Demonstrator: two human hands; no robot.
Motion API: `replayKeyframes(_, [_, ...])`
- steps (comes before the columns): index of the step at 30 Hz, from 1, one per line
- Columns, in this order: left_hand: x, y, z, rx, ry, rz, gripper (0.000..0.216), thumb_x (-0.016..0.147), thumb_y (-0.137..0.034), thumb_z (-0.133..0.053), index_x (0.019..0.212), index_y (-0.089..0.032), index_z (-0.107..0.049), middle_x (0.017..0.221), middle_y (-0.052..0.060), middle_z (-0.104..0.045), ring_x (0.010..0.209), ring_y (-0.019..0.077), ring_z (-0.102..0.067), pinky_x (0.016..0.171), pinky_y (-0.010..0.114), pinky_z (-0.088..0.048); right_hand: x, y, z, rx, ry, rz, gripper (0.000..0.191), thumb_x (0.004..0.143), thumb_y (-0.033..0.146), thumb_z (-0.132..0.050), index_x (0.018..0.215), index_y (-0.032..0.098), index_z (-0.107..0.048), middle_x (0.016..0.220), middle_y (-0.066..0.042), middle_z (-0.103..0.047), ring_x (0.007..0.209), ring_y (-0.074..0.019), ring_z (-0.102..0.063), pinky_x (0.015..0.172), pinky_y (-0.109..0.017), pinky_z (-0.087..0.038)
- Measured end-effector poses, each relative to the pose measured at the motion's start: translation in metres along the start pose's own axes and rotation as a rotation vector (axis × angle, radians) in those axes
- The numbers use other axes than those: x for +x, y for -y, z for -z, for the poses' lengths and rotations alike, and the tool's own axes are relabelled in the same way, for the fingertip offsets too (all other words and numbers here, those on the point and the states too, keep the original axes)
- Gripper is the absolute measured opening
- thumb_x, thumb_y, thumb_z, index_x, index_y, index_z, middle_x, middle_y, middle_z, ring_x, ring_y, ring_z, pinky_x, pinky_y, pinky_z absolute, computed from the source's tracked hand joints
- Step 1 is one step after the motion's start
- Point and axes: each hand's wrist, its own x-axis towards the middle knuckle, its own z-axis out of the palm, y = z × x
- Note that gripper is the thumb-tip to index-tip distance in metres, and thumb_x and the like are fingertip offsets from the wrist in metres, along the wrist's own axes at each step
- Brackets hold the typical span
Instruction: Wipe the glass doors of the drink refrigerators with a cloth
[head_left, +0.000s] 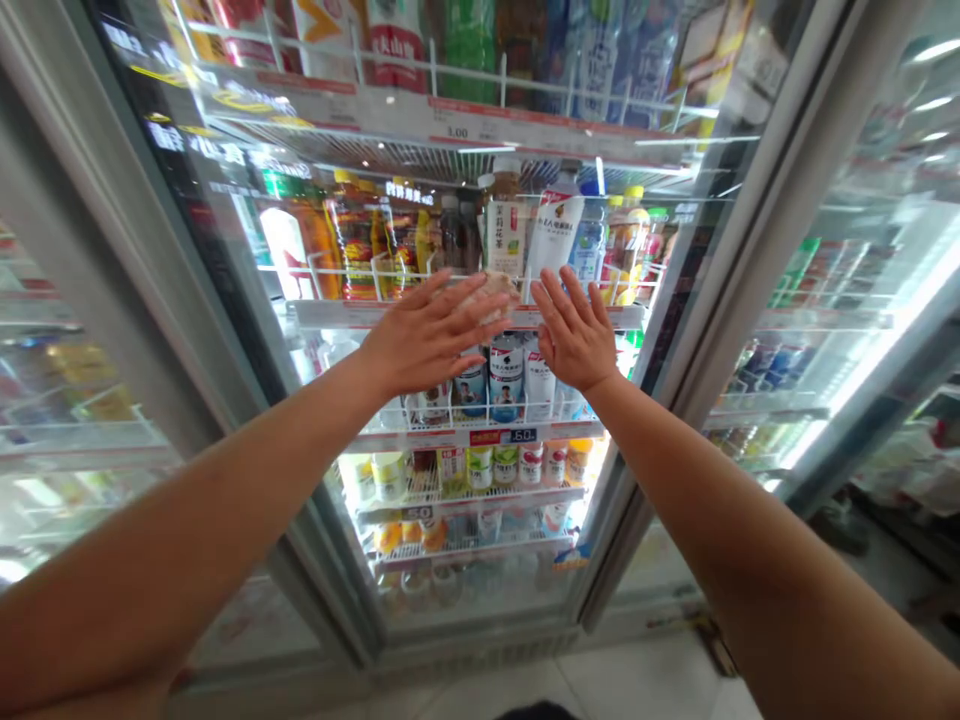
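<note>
My left hand [431, 335] lies flat with outstretched fingers at the glass door [495, 610] of a drinks fridge. A pale, crumpled cloth [499, 290] shows beyond its fingers, held between them and the glass; most of it is hidden. To the right, my right hand [574, 330] is open, its fingers spread and pointing up, palm toward the same pane. Nothing shows in it. Behind the glass, between and above the hands, stand a white-labelled tea bottle [506, 225] and a bottle with a white and red label [555, 220].
Bottles fill several wire-fronted shelves behind the pane, with a price strip [499, 436] below the hands. Metal door frames [739, 250] run along both sides, with more glass doors beyond. A tiled floor [517, 690] lies below. Reflections of lights and signs cross the glass.
</note>
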Motion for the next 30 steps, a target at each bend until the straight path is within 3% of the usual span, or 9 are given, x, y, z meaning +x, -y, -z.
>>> replayKeyframes(5, [-0.003, 0.014, 0.013, 0.075, -0.256, 0.455, 0.06, 0.103, -0.046, -0.042, 0.158, -0.033, -0.023, 0.169, -0.001, -0.011, 0.156, 0.0305, -0.009, 0.125, 0.064, -0.012, 0.001, 0.001, 0.002, 0.002, 0.038, -0.029, 0.061, 0.102, 0.025, -0.031, 0.161, 0.029, -0.016, 0.165, 0.001, -0.031, 0.156, -0.0244, -0.02, 0.128, -0.054, -0.019])
replayKeyframes(7, [-0.011, 0.007, 0.003, 0.068, -0.293, 0.423, 0.065, 0.101, -0.048, -0.045, 0.16, -0.034, -0.02, 0.169, 0.0, -0.009, 0.156, 0.0315, -0.003, 0.126, 0.063, -0.013, 0.001, 0.002, 0.002, 0.004, 0.042, -0.035, 0.061, 0.102, 0.025, -0.031, 0.161, 0.029, -0.017, 0.165, 0.001, -0.031, 0.156, -0.0245, -0.02, 0.128, -0.054, -0.019])
replayKeyframes(10, [-0.025, -0.005, -0.013, 0.03, -0.111, 0.107, 0.064, 0.101, -0.049, -0.047, 0.158, -0.041, -0.02, 0.167, -0.003, -0.022, 0.156, 0.0256, -0.007, 0.128, 0.055, -0.015, 0.001, 0.002, 0.001, -0.008, 0.029, -0.029, 0.061, 0.102, 0.026, -0.031, 0.161, 0.029, -0.017, 0.165, 0.001, -0.031, 0.156, -0.0241, -0.02, 0.128, -0.054, -0.019])
replayKeyframes(12, [-0.032, -0.002, -0.014, 0.037, -0.026, 0.026, 0.059, 0.102, -0.047, -0.046, 0.156, -0.044, -0.023, 0.164, -0.005, -0.028, 0.155, 0.0228, -0.015, 0.129, 0.053, -0.015, 0.001, 0.002, 0.001, -0.005, 0.028, -0.028, 0.062, 0.102, 0.026, -0.031, 0.161, 0.029, -0.015, 0.165, 0.001, -0.03, 0.156, -0.0239, -0.019, 0.128, -0.054, -0.019])
replayKeyframes(17, [-0.044, 0.013, -0.003, 0.181, -0.286, 0.394, 0.064, 0.1, -0.043, -0.051, 0.158, -0.033, -0.026, 0.168, 0.005, -0.015, 0.155, 0.0325, -0.011, 0.125, 0.061, -0.014, 0.0, 0.002, 0.001, 0.004, 0.032, -0.036, 0.062, 0.102, 0.025, -0.03, 0.162, 0.029, -0.014, 0.165, 0.001, -0.031, 0.156, -0.0239, -0.019, 0.128, -0.054, -0.018])
replayKeyframes(19, [-0.053, 0.006, -0.008, 0.188, -0.313, 0.389, 0.068, 0.099, -0.044, -0.053, 0.159, -0.03, -0.025, 0.169, 0.006, -0.012, 0.156, 0.034, -0.008, 0.125, 0.06, -0.015, 0.0, 0.002, 0.002, -0.009, 0.022, -0.031, 0.061, 0.102, 0.025, -0.03, 0.161, 0.029, -0.016, 0.164, 0.001, -0.032, 0.156, -0.0236, -0.02, 0.128, -0.053, -0.019])
replayKeyframes(22, [-0.067, -0.009, -0.02, 0.136, -0.178, 0.154, 0.066, 0.098, -0.045, -0.055, 0.157, -0.039, -0.027, 0.166, 0.0, -0.023, 0.156, 0.0274, -0.011, 0.128, 0.051, -0.015, 0.0, 0.001, 0.002, -0.014, 0.025, -0.025, 0.062, 0.102, 0.026, -0.03, 0.161, 0.029, -0.015, 0.165, 0.001, -0.031, 0.156, -0.0237, -0.02, 0.128, -0.054, -0.019])
replayKeyframes(24, [-0.075, -0.008, -0.02, 0.13, -0.103, 0.084, 0.065, 0.098, -0.043, -0.056, 0.156, -0.043, -0.026, 0.164, -0.004, -0.028, 0.155, 0.0243, -0.016, 0.129, 0.049, -0.014, 0.0, 0.001, 0.001, -0.006, 0.038, -0.029, 0.063, 0.102, 0.026, -0.031, 0.162, 0.029, -0.012, 0.165, 0.001, -0.03, 0.156, -0.024, -0.019, 0.128, -0.054, -0.019])
replayKeyframes(30, [-0.091, 0.012, -0.009, 0.182, -0.259, 0.466, 0.067, 0.099, -0.045, -0.049, 0.159, -0.032, -0.024, 0.169, -0.001, -0.003, 0.154, 0.0373, -0.012, 0.126, 0.062, -0.013, 0.001, 0.002, 0.002, -0.008, 0.037, -0.032, 0.064, 0.102, 0.025, -0.031, 0.162, 0.03, -0.01, 0.165, 0.002, -0.03, 0.156, -0.0248, -0.021, 0.128, -0.054, -0.02])
